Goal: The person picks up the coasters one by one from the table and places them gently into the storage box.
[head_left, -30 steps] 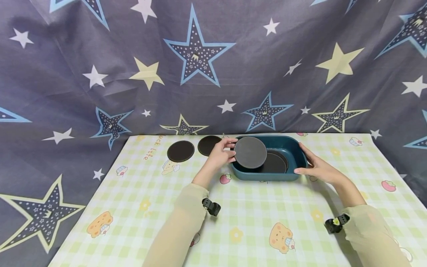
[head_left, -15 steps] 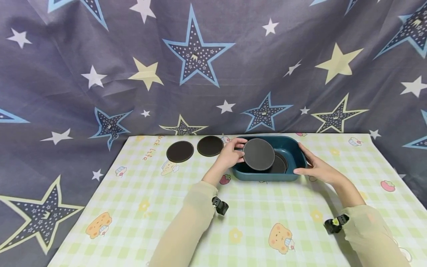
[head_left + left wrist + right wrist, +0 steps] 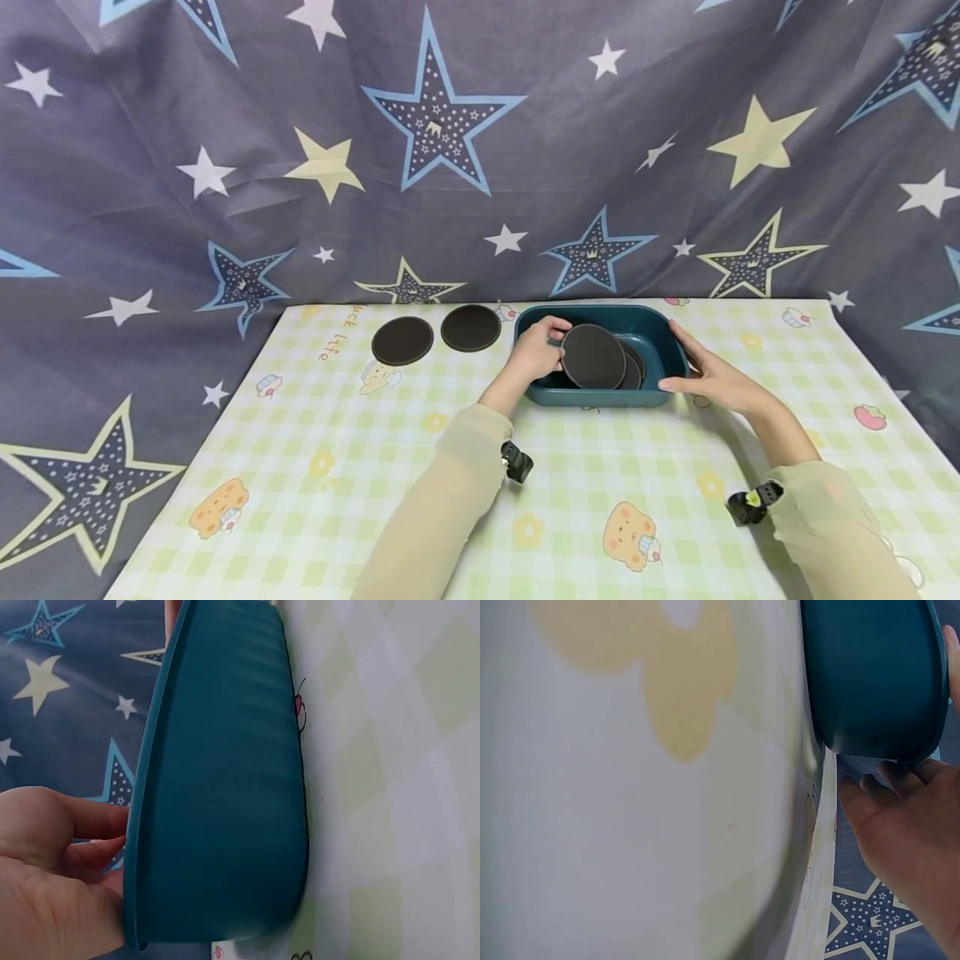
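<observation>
A teal oblong basin [image 3: 600, 398] sits near the back of the table. My left hand [image 3: 536, 350] reaches over its left end, pinching the left edge of a round black coaster [image 3: 592, 357] that tilts inside it. Under that coaster another dark disc [image 3: 636, 367] partly shows on the basin floor. At the opposite end my right hand [image 3: 716, 382] grips the basin, thumb at the front corner and fingers behind. The left wrist view has the basin wall [image 3: 217, 772] hiding the held coaster. In the right wrist view, fingers [image 3: 900, 780] are at the basin's end.
Two more round black coasters, one [image 3: 402, 341] farther left and one [image 3: 470, 327] nearer the basin, lie flat on the checked tablecloth [image 3: 420, 433]. Close behind the table's back edge hangs a dark star-patterned curtain [image 3: 525, 167].
My left hand has moved right and slightly down with the coaster, lowering it into the basin and over the disc there. The right hand has stayed at the basin's end.
</observation>
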`<state>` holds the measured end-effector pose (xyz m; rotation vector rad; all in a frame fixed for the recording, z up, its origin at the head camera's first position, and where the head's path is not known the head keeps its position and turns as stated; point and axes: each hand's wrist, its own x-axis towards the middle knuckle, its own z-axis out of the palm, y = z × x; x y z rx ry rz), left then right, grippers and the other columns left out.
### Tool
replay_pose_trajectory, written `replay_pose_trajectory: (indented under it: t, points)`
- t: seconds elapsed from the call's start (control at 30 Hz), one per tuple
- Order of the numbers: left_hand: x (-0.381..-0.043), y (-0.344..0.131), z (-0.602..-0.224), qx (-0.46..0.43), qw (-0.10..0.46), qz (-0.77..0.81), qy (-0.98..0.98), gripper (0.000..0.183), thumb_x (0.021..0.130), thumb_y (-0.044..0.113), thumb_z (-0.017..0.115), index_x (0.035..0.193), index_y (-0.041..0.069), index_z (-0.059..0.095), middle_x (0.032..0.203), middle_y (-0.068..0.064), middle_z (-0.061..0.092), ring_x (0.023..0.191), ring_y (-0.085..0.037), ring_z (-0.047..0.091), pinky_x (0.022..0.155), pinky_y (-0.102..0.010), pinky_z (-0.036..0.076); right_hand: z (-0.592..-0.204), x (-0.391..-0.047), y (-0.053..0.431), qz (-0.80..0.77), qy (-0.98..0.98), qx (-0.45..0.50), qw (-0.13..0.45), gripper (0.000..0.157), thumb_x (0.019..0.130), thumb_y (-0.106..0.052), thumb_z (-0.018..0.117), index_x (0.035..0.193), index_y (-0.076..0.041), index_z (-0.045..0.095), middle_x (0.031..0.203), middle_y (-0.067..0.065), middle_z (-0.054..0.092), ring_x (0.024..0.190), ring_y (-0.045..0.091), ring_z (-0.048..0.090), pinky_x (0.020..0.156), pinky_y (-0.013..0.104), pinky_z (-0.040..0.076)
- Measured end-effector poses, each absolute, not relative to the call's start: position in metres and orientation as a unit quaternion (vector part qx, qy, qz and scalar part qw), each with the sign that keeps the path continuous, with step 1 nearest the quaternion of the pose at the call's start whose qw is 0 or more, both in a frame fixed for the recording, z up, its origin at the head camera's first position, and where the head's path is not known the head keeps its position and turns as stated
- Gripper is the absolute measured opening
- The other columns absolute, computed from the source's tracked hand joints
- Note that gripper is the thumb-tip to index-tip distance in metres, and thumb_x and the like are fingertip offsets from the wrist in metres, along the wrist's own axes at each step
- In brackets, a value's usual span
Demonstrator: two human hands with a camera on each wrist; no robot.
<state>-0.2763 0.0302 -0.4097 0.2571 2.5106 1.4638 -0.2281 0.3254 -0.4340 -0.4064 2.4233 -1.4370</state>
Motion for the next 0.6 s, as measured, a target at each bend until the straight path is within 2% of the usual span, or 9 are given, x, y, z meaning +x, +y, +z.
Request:
replay_pose_trajectory:
  t: [0.17, 0.33, 0.4, 0.47, 0.6]
  points:
    - [-0.2763, 0.0348, -0.4121, 0.081, 0.115, 0.473, 0.870, 0.040, 0.093, -0.006, 0.059, 0.129, 0.011, 0.062, 0.117, -0.011, 0.064, 0.058, -0.008, 0.055, 0.057, -0.016, 0.053, -0.4341, -0.2285, 0.3249, -0.499, 0.842, -0.140, 0.148, 0.099, 0.097, -0.014, 0.065, 0.160, -0.015, -0.011, 0.167, 0.013, -0.015, 0.152, 0.046, -0.007, 0.094, -0.004, 0.030]
    - [-0.2782, 0.0366, -0.4147, 0.089, 0.122, 0.458, 0.876, 0.040, 0.095, -0.004, 0.058, 0.131, 0.011, 0.062, 0.120, -0.011, 0.064, 0.062, -0.011, 0.060, 0.059, -0.016, 0.052, -0.4338, -0.2282, 0.3249, -0.503, 0.840, -0.140, 0.149, 0.100, 0.097, -0.013, 0.065, 0.160, -0.019, -0.012, 0.167, 0.014, -0.016, 0.151, 0.048, -0.006, 0.091, -0.005, 0.030]
    - [-0.2787, 0.0371, -0.4148, 0.096, 0.131, 0.448, 0.879, 0.039, 0.096, -0.003, 0.057, 0.132, 0.011, 0.062, 0.123, -0.011, 0.064, 0.072, -0.015, 0.065, 0.065, -0.019, 0.055, -0.4335, -0.2279, 0.3250, -0.502, 0.840, -0.141, 0.150, 0.100, 0.097, -0.013, 0.065, 0.160, -0.019, -0.012, 0.167, 0.014, -0.016, 0.151, 0.048, -0.007, 0.091, -0.005, 0.030]
    - [-0.2787, 0.0374, -0.4145, 0.100, 0.137, 0.431, 0.886, 0.039, 0.097, -0.001, 0.057, 0.134, 0.011, 0.062, 0.126, -0.011, 0.064, 0.089, -0.019, 0.068, 0.077, -0.024, 0.057, -0.4333, -0.2277, 0.3250, -0.500, 0.841, -0.141, 0.150, 0.100, 0.097, -0.013, 0.065, 0.160, -0.019, -0.012, 0.167, 0.014, -0.016, 0.151, 0.048, -0.007, 0.091, -0.005, 0.030]
    - [-0.2783, 0.0376, -0.4132, 0.110, 0.146, 0.395, 0.900, 0.037, 0.098, 0.005, 0.057, 0.134, 0.011, 0.061, 0.129, -0.009, 0.065, 0.120, -0.023, 0.061, 0.103, -0.032, 0.051, -0.4332, -0.2275, 0.3245, -0.499, 0.842, -0.140, 0.150, 0.100, 0.097, -0.013, 0.065, 0.160, -0.019, -0.012, 0.167, 0.014, -0.016, 0.152, 0.047, -0.007, 0.092, -0.005, 0.030]
